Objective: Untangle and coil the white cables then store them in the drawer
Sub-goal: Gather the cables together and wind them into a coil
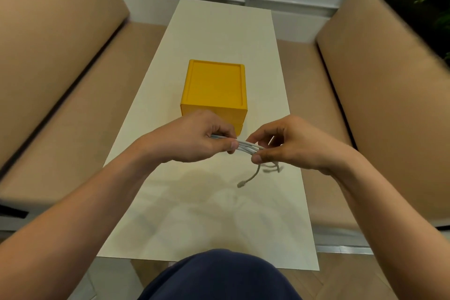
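While hanging limp at mid-frame, above the desk [219, 31] and just below the yellow drawer box [214, 87], pinched as a flat bundle of white cables [246, 148]: one end in curled left hand [194, 139] fingers [229, 147], the other in right hand [287, 146] fingers [258, 159]. Light, soft, likely springy. Loose plug end [243, 182] dangling lower right. Better gripped across the bundle's middle, lest loops spring open.
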{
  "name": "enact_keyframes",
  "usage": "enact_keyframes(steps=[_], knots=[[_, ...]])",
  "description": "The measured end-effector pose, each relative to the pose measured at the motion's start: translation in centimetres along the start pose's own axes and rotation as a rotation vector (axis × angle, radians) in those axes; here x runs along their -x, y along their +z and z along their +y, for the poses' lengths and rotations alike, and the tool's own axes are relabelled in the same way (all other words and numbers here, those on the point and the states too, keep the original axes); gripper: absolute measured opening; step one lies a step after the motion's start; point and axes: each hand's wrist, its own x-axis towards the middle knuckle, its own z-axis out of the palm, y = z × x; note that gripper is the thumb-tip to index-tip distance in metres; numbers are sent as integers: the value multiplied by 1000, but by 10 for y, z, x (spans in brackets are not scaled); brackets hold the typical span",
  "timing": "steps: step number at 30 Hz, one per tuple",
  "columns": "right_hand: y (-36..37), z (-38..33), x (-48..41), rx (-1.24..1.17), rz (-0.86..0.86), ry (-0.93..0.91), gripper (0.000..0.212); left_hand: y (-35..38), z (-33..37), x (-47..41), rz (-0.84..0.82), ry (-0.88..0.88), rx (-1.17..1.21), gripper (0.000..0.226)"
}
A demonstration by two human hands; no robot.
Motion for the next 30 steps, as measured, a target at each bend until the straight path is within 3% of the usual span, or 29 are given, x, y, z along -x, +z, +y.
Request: enact_keyframes(steps=[7, 13, 18, 22, 25, 28, 30], knots=[[6, 13, 0, -134, -22, -22, 13, -4, -6, -9, 131, -8, 65, 24], [20, 21, -1, -282, 79, -35, 34, -3, -7, -12, 208, -52, 114, 25], [18, 18, -5, -56, 262, -37, 34, -6, -11, -9, 122, -44, 316, 26], [14, 0, 7, -85, 353, -32, 65, -8, -16, -9, 91, -26, 264, 34], [22, 3, -12, 79, 647, -50, 78, -6, -12, -7, 64, 20, 242, 35], [29, 14, -37, 255, 920, -101, 66, -3, -4, -1, 77, 98, 283, 31], [29, 15, -41, 278, 1005, -127, 61, -4, -9, -1, 105, 87, 296, 29]])
